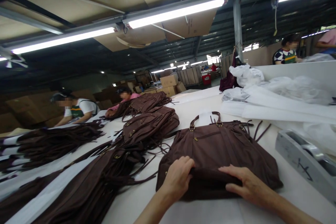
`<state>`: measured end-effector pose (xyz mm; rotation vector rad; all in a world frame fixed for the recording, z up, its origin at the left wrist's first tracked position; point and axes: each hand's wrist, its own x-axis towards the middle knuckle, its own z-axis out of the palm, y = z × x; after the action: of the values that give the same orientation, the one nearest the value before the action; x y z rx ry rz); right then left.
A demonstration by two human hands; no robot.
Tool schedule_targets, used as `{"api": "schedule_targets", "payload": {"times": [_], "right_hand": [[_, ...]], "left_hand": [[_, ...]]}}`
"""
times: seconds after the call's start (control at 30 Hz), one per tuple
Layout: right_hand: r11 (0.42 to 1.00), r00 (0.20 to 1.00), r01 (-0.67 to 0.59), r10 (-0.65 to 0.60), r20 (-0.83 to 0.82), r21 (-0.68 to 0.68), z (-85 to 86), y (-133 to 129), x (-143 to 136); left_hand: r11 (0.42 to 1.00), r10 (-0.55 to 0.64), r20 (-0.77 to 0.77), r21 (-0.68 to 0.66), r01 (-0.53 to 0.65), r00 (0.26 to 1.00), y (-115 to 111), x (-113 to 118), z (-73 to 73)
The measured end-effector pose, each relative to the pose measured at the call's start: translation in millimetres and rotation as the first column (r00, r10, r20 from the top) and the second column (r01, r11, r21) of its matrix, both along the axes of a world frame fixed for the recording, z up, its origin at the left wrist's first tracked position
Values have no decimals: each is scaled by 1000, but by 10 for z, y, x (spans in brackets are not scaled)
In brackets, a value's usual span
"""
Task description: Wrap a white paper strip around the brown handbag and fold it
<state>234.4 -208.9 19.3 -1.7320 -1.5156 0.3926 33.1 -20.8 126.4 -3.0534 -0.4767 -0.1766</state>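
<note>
A dark brown handbag (210, 147) lies on the white table in front of me, its two handles and a zipped pocket toward the far side. My left hand (180, 173) is closed on the near left part of the bag, fingers curled over a fold in the brown material. At the near right, my right hand (240, 182) rests on the bag with fingers stretched out and thumb apart. Between the hands the material bulges over a dark hollow. Thin brown straps stick out at the bag's far right corner.
More brown bags (151, 126) are heaped to the left, beside stacked brown pieces (57, 143). A grey metal tape dispenser (301, 164) stands at right, near white plastic wrapping (288, 94). Two co-workers (84, 108) lean over the table's far left; another person (286, 54) is behind a partition.
</note>
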Motion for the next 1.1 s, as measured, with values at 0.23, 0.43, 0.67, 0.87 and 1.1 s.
{"api": "schedule_targets", "payload": {"times": [0.23,0.43,0.67,0.87,1.1], "right_hand": [[991,971,-132,125,203,22,-1,18,-55],[991,959,-136,128,253,14,-73,5,-48],[989,959,-149,143,246,8,-70,-16,-17],[987,954,-156,157,256,-22,-81,28,-28],[980,936,-182,197,292,-76,-83,80,-60]], "left_hand": [[998,33,52,60,-36,998,21,-54,-317],[995,-45,24,-84,47,999,219,-338,35],[953,-126,-112,-291,89,986,469,-437,455],[997,83,-77,4,-83,994,464,-322,-47],[960,209,-47,200,-196,977,370,-479,-559]]}}
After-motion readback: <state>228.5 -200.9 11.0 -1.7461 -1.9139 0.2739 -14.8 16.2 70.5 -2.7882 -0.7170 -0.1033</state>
